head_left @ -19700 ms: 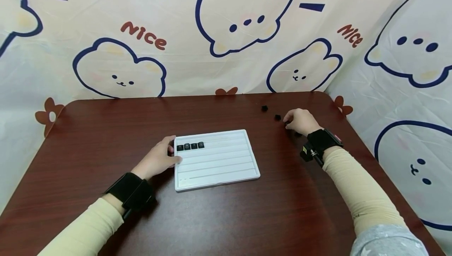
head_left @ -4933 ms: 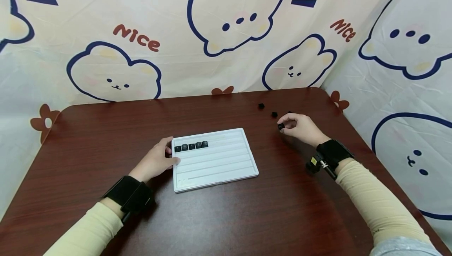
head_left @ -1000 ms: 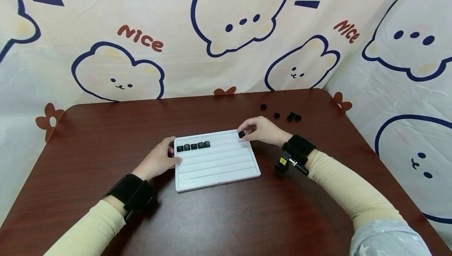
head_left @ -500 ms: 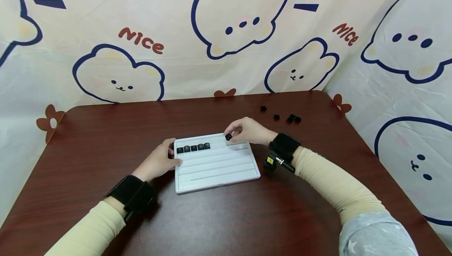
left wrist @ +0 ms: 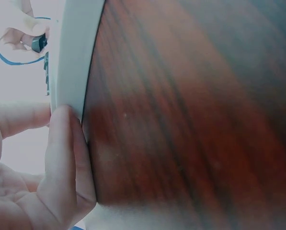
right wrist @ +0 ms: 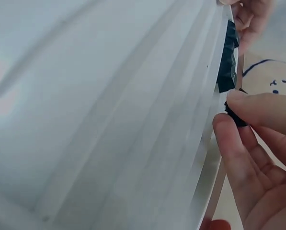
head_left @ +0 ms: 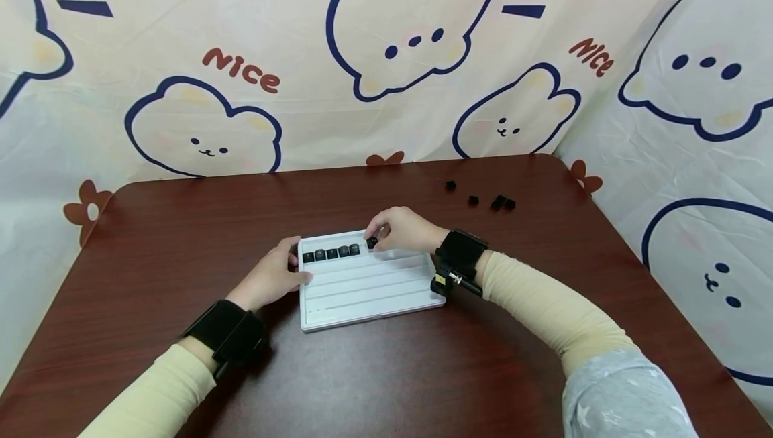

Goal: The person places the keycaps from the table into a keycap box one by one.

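A white tray (head_left: 371, 294) with raised ridges lies on the table. Several black keycaps (head_left: 331, 253) stand side by side in its top groove, at the left end. My left hand (head_left: 273, 271) grips the tray's left edge, thumb on top; in the left wrist view, fingers (left wrist: 61, 153) press along the outer side of the rim. Just right of the row, my right hand (head_left: 406, 229) pinches one black keycap (head_left: 372, 243) between thumb and finger. The right wrist view shows that keycap (right wrist: 236, 115) close to the end of the row (right wrist: 228, 62).
Several loose black keycaps (head_left: 474, 200) lie on the brown table (head_left: 386, 384) at the back right, two of them close together. A patterned cloth (head_left: 386, 123) hangs behind the table and along its right side.
Over the last second my right hand has carried the keycap left over the tray toward the row. Compared with the oldest frame, the row is one keycap longer. My left hand keeps its place.
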Demonstrator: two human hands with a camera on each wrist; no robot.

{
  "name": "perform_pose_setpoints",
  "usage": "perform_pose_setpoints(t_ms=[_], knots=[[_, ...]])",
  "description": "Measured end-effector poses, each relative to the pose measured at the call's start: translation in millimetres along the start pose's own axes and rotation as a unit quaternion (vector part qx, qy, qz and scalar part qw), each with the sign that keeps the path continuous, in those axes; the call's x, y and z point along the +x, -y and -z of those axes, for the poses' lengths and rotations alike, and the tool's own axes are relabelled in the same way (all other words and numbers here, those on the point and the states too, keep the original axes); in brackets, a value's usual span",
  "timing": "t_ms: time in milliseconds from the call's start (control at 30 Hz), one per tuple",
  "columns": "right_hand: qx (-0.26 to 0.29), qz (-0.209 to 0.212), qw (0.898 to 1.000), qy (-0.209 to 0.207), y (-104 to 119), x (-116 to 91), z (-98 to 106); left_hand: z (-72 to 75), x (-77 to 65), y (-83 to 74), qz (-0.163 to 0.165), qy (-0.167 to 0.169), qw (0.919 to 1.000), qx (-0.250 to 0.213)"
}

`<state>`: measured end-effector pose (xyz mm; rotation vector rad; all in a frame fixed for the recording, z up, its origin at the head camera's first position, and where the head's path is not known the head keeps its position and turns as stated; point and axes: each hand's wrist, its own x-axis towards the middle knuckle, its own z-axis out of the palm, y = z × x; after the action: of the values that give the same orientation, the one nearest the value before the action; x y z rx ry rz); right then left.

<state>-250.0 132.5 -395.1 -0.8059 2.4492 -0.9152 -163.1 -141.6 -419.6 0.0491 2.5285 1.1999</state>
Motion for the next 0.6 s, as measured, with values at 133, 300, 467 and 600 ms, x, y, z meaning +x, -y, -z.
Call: perform_pose_setpoints(t_ms=[133, 300, 467, 600], knots=[[-0.023, 0.009, 1.0, -0.002, 6, 5, -4, 0.1, 0.1, 0.1, 0.003, 0.0, 1.0, -0.002], [-0.056, 0.017, 0.998, -0.003, 9, 8, -9, 0.1, 0.3, 0.0, 0.003, -0.001, 1.0, -0.007], [-0.065, 0.01, 0.998, -0.003, 11, 9, -11, 0.6, 0.6, 0.0, 0.002, 0.0, 1.0, -0.007], [-0.077, 0.003, 0.997, -0.002, 14, 9, -11, 1.0, 1.0, -0.3, 0.001, 0.001, 1.0, -0.003]])
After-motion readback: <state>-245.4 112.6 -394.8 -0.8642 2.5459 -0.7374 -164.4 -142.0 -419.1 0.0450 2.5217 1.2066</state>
